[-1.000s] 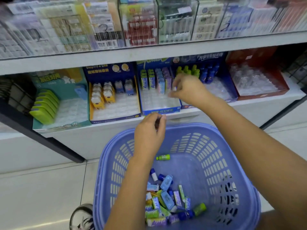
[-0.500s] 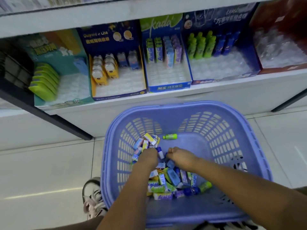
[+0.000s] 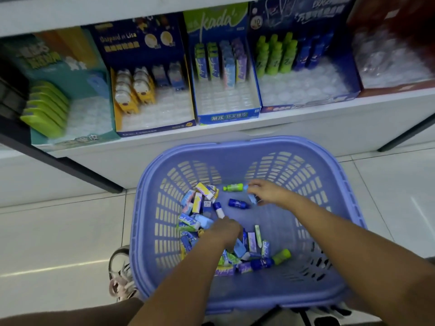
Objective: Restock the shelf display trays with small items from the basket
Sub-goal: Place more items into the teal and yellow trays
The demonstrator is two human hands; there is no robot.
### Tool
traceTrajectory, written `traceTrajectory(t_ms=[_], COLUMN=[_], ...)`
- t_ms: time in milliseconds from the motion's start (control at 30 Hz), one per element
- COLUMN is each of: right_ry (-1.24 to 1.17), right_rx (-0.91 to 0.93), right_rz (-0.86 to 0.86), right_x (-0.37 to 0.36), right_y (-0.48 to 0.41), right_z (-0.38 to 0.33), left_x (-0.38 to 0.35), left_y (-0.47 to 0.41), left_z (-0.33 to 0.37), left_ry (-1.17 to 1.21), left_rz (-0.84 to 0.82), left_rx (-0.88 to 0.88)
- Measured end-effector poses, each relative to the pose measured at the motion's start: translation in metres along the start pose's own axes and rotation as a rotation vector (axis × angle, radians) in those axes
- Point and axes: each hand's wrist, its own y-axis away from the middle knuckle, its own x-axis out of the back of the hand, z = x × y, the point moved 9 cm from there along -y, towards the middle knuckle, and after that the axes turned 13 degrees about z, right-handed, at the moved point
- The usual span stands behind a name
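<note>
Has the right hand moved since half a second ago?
Yes. The right hand went toward the basket's far wall, ending beside the green bottle.

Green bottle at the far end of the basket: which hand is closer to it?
Right. The right hand sits just right of the green bottle; the left hand is down in the boxes, farther off.

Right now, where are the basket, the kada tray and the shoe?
basket (image 3: 249, 144): head view, far rim.
kada tray (image 3: 228, 117): head view, front wall.
shoe (image 3: 120, 269): head view, its top.
</note>
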Motion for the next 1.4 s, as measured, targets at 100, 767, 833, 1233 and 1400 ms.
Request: traceTrajectory(t_ms=[100,767,833,1233,1400], right_ry=[-0.514,-0.193,-0.201,0.415,0.427], right_rx=[-0.251,0.691,0.817,1.101,1.151], right_rz=[-0.165,0.124,0.230,0.423,0.526], right_x=[-0.002,0.025,0.012,-0.091,-0.092], right_y=[0.018,0.115,0.119,0.060,0.059], right_z=[-0.009,-0.308,-0.346,-0.444,-0.442], left_x=[0.000,0.208,0.211,0.194,0.191], left_y=[-0.001,0.176,0.199,0.236,0.236], left_z=[-0.005,-0.159,-0.174,-0.221,-0.226], left_ry=[0.138,1.966,1.918,1.918,1.866], left_rz=[0.042,1.041,1.230,1.539,1.554], left_rx=[0.065,0.320,0.338,0.453,0.458])
